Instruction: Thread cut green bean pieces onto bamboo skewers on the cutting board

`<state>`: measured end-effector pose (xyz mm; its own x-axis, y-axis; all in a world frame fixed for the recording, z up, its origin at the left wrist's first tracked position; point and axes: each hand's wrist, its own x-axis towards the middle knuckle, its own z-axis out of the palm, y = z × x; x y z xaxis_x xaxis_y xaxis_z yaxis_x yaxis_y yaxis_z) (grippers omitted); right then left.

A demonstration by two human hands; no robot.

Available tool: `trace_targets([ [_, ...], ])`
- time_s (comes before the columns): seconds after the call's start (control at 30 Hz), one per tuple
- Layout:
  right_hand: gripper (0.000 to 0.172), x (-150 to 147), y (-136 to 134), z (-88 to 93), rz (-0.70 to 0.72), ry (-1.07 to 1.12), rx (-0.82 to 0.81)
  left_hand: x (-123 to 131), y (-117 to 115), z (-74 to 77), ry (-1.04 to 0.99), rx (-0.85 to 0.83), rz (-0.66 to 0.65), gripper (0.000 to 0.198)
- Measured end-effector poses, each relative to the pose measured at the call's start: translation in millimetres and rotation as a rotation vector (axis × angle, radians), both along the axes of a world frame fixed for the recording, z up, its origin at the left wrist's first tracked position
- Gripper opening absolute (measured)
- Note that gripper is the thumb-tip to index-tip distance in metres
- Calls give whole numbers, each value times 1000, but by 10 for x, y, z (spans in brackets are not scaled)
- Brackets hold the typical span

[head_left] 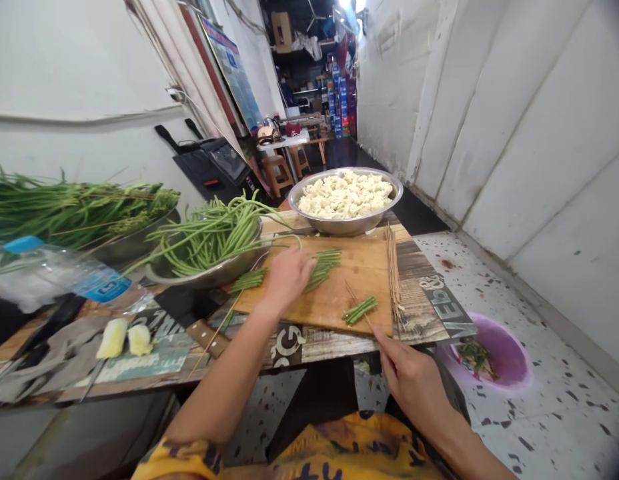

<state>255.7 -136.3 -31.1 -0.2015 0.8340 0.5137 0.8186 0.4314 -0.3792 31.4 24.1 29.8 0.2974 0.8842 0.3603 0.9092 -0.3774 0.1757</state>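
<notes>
My right hand (407, 367) pinches the lower end of a thin wooden skewer (369, 323) at the front edge of the wooden cutting board (319, 310). Several short green bean pieces (360, 311) sit side by side across that skewer. Over the middle of the board, my left hand (288, 277) is closed, its fingers curled beside a row of cut green beans (323, 268); its fingertips are partly hidden, so I cannot make out what is in them. Another small bunch of cut beans (248, 281) lies left of that hand. Bare skewers (392, 270) line the board's right side.
A metal bowl of cauliflower florets (345, 195) stands behind the board. Left are a bowl of long green beans (214, 243), leafy greens (79, 207), a plastic bottle (89, 277) and a knife (207, 333). A purple basin (489, 353) sits on the floor at right.
</notes>
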Motion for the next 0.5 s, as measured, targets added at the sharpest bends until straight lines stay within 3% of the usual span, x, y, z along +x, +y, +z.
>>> trace_targets([
  [0.1,36,-9,0,14,3,-3,-4,-72,-159,-6,-5,-48,-57,22],
  [0.3,36,-38,0,43,26,-11,-17,-29,-209,-244,117,-43,5,15],
  [0.5,35,-18,-10,38,46,-35,-67,22,-287,-277,-43,-115,-38,14],
])
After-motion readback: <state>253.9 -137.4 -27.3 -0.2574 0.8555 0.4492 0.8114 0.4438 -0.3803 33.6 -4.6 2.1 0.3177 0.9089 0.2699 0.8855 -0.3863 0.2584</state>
